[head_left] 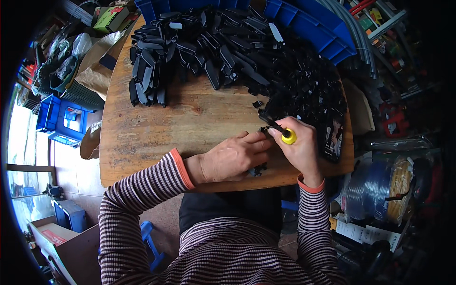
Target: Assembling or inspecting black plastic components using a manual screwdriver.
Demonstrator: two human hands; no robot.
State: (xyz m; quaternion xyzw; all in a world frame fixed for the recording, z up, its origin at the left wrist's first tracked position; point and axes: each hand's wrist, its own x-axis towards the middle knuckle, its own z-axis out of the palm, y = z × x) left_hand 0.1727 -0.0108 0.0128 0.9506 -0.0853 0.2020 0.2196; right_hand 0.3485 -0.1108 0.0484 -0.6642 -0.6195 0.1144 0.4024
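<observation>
Near the worktop's front edge, right hand clasps yellow-and-black tool, left hand pinches black part — a slip could jab fingertips.

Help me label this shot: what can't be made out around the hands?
All in the head view:
Small dark piece at the fingertips: its full shape, hidden by fingers and too small.
Yellow-and-black tool: its gripped part, covered by the right hand.
Dark part beside the left hand: partly hidden by that hand.
Small black pieces: overlapping, too small to count.
Blue crate: cut off by the top edge.
</observation>
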